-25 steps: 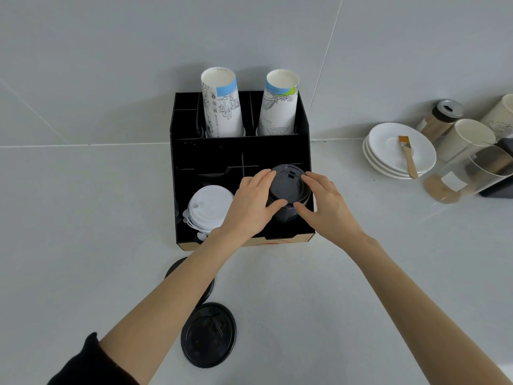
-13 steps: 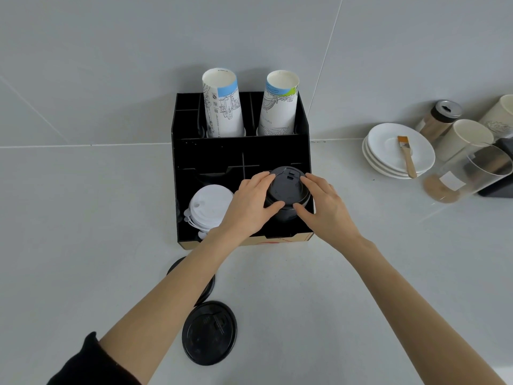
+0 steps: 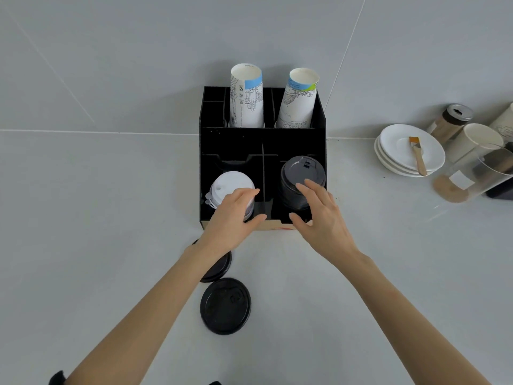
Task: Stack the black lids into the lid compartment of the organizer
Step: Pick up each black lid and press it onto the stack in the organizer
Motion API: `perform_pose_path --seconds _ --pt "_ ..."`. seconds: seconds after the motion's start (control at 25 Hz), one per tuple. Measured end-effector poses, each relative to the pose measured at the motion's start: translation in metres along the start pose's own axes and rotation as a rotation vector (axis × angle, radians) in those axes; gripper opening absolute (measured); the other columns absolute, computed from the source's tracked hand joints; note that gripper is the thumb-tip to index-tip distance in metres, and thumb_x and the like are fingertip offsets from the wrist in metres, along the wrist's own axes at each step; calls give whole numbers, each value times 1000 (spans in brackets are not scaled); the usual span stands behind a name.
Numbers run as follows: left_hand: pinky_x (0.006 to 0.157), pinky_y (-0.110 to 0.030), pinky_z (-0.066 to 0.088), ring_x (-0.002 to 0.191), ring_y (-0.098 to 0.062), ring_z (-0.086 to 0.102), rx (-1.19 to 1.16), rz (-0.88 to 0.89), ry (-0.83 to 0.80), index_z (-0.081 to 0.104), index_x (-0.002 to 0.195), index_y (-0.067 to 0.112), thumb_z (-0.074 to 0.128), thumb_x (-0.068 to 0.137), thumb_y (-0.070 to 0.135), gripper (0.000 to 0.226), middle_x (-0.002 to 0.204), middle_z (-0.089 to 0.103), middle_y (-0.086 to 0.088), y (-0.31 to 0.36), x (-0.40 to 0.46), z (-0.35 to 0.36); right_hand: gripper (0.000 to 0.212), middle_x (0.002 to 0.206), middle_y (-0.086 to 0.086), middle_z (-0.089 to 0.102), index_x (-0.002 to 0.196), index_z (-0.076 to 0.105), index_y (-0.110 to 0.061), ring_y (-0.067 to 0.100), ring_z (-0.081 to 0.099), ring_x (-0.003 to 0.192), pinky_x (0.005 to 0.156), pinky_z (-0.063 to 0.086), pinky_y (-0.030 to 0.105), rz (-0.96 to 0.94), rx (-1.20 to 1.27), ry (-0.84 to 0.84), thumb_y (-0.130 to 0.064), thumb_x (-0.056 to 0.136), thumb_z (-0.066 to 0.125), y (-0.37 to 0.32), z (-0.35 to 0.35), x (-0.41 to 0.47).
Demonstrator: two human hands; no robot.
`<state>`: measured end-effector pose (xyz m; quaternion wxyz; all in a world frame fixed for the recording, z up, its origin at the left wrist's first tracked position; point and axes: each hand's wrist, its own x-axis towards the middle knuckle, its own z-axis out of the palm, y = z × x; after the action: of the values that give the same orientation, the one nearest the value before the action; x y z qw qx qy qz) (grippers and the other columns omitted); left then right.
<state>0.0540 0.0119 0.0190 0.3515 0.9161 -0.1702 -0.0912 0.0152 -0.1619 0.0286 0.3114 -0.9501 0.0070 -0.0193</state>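
With the lid stack point(image 3: 302, 181) seated in the organizer's point(image 3: 206, 140) right front compartment, the right hand point(image 3: 319, 215) is spread against it, the left hand point(image 3: 233, 215) curled empty; two lids point(image 3: 225, 305) must be fetched.
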Motion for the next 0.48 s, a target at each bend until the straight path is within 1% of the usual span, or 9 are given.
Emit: perform_pose_path --seconds 0.08,0.32,0.48 --pt "102 -27 30 127 -21 38 10 -19 23 36 133 13 56 87 24 52 139 42 -6 -10 -18 -3 55 147 9 30 134 32 -13 25 26 136 112 27 39 -26 4 -36 -18 85 56 -7 11 -11" --pt "104 -30 31 124 -23 41 -27 -135 29 37 133 14 59 84 24 54 137 43 -6 -37 -72 -2 55 145 10 33 133 33 -10 24 30 134 112 29 41 -56 22 -178 -20 85 57 -21 49 -50" --pt "105 -28 31 125 -22 40 -43 -206 -9 35 134 15 61 83 24 58 138 42 -6 -54 -104 4 58 148 4 30 136 28 -15 19 27 136 113 25 34 -51 -7 -328 -26 86 55 -26 71 -72"
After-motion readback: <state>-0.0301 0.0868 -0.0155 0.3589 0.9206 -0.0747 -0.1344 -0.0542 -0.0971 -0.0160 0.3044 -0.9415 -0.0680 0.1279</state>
